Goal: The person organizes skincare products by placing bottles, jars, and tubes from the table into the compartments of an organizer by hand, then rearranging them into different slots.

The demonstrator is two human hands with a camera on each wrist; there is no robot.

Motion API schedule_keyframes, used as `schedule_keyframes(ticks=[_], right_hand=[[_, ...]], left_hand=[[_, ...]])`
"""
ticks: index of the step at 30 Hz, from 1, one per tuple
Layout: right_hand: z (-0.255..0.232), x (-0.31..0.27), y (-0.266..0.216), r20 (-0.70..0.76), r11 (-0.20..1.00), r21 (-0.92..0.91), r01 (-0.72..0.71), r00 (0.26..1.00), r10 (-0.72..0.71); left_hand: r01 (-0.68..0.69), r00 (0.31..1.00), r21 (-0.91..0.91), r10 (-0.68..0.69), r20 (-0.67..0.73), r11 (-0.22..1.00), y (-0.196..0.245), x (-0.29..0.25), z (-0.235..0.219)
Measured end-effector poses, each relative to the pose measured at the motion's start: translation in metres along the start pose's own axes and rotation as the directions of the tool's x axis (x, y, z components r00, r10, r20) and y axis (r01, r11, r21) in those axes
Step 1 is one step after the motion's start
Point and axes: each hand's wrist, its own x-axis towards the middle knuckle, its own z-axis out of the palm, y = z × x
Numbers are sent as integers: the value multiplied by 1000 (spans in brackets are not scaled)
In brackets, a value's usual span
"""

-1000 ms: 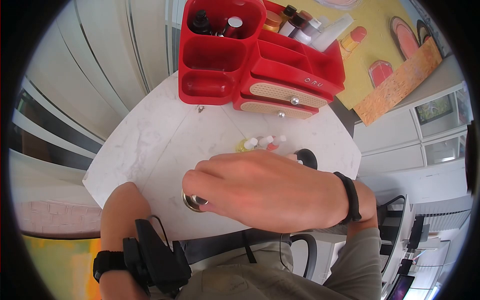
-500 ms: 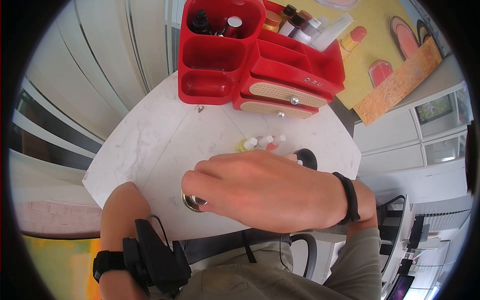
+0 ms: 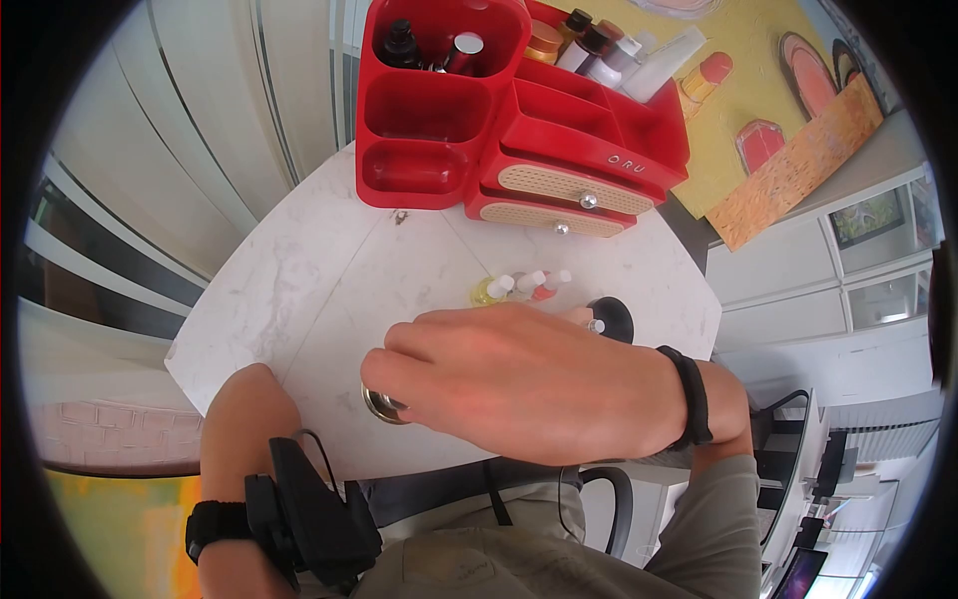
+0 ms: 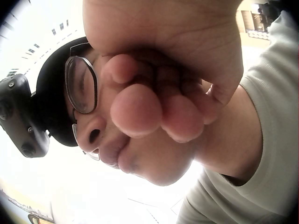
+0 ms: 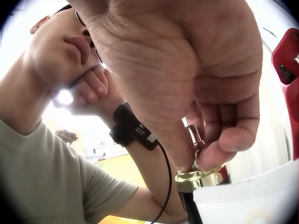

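Right hand (image 3: pixel 534 389): held over the near part of the pale bench (image 3: pixel 319 260), back turned upward. In the right wrist view, a slim metallic stem (image 5: pixel 194 134) is seen pinched between thumb and forefinger, just above a gold-collared item (image 5: pixel 198 178); the other fingers are bent inward. Below the collar a dark body is shown, cut off by the lower frame edge. In the head view, only part of the gold rim is seen, at the fingertips, near the bench's front edge; the rest is covered by the hand. Whether the base is rested on the bench cannot be told.

Left hand (image 4: pixel 182 49): raised close to the person's chin, fingers loosely curled, nothing held. Contact with the chin cannot be confirmed.

Beyond the right hand, three small white-capped bottles are lined up close together: a yellow bottle (image 3: pixel 486 292), a clear one (image 3: pixel 525 284) and a pink one (image 3: pixel 548 287). A round black object (image 3: pixel 613 317) is partly covered by the same hand. At the back of the bench a red organiser (image 3: pixel 559 145) is placed, with two knobbed drawers; bottles (image 3: pixel 611 65) are stood in its upper compartments.
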Motion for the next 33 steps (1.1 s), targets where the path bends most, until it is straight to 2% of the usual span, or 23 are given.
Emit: schedule_keyframes(ticks=[8,13,17,19,23,25,33], right_hand=[[1,1,-1,-5,1000,-7,-7,1000,7],[2,1,-1,-2,1000,-18,-5,1000,5],[1,1,-1,2,1000,-14,-8,1000,8],[2,1,-1,2,1000,-12,-9,1000,9],[2,1,-1,-5,1000,-11,-4,1000,4],[2,1,-1,0,1000,-14,-4,1000,4],[2,1,-1,-3,1000,1,-9,1000,9]], left_hand=[[15,1000,10,-15,21,1000,2,1,-2],[-49,998,-44,51,41,998,-3,1,-5],[-56,997,-10,57,60,998,1,2,-4],[31,999,42,-32,33,999,7,3,-3],[-25,999,39,24,33,999,3,2,-2],[33,999,-1,-33,-1,999,4,2,-1],[83,996,-4,-83,-16,997,6,2,0]])
